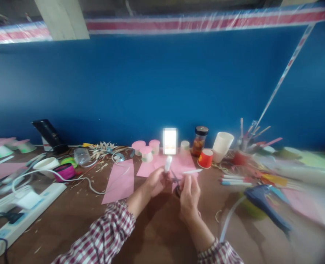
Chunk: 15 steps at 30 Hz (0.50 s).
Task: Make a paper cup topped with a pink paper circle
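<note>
Near the middle of the table, my left hand (158,180) is closed around a short white stick-like piece (168,164), which points upward. My right hand (190,196) is closed just to its right, fingers curled. Dark scissors (176,179) show between the two hands, their handle by my right fingers and blades angled toward my left hand. A slim white pointed piece (192,171) lies level at my right fingertips; whether it is held or behind them I cannot tell. Pink paper sheets (146,170) lie behind the hands.
A bright pixelated patch (170,141) stands by the blue wall (162,80). Small pink-topped cups (147,154), a red paper cup (205,158) and a lidded jar (200,141) line the back. A glue gun (268,205) lies right; a power strip (49,196) and cables lie left.
</note>
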{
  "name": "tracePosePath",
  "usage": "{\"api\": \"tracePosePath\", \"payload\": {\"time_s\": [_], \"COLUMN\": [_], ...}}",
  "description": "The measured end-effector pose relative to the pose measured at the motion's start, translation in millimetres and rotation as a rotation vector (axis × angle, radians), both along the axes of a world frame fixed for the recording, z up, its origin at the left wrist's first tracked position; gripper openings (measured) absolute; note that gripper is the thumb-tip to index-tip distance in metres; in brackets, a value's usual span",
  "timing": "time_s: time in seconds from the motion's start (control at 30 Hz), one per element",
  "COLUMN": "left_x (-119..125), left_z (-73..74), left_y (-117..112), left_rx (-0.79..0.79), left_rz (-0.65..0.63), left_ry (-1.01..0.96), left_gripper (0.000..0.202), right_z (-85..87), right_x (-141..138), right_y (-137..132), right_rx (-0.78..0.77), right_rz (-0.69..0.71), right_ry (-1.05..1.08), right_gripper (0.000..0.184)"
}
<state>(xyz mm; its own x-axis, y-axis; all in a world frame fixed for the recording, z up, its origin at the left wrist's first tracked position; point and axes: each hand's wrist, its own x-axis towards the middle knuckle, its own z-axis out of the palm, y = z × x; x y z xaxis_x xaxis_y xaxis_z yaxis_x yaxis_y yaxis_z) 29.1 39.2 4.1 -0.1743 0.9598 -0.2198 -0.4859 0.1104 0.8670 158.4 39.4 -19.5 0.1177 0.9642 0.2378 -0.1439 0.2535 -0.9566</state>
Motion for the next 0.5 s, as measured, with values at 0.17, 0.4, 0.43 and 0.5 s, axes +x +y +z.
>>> {"api": "tracePosePath", "payload": {"time_s": [0.17,0.4,0.43,0.5], "left_x": [-11.5,-26.1,-26.7,-26.5], "left_z": [-5.3,-20.3,-21.2,-21.1], "left_y": [-31.6,-54.2,-55.3,-56.3], "left_rx": [0.0,0.003,0.002,-0.001], "left_rz": [-0.033,0.075,0.081,0.085], "left_ry": [-0.244,-0.354,-0.364,-0.382], "left_gripper": [0.017,0.011,0.009,0.006], "right_z": [5.2,14.8,16.7,21.8], "right_x": [3.0,7.5,9.1,12.5], "right_y": [2.8,12.0,15.2,23.9], "right_rx": [0.005,-0.011,-0.004,0.012], "right_rz": [-0.023,-0.125,-0.15,-0.181], "right_ry": [0.006,-0.074,-0.11,-0.215], "right_gripper": [0.032,0.032,0.032,0.032]}}
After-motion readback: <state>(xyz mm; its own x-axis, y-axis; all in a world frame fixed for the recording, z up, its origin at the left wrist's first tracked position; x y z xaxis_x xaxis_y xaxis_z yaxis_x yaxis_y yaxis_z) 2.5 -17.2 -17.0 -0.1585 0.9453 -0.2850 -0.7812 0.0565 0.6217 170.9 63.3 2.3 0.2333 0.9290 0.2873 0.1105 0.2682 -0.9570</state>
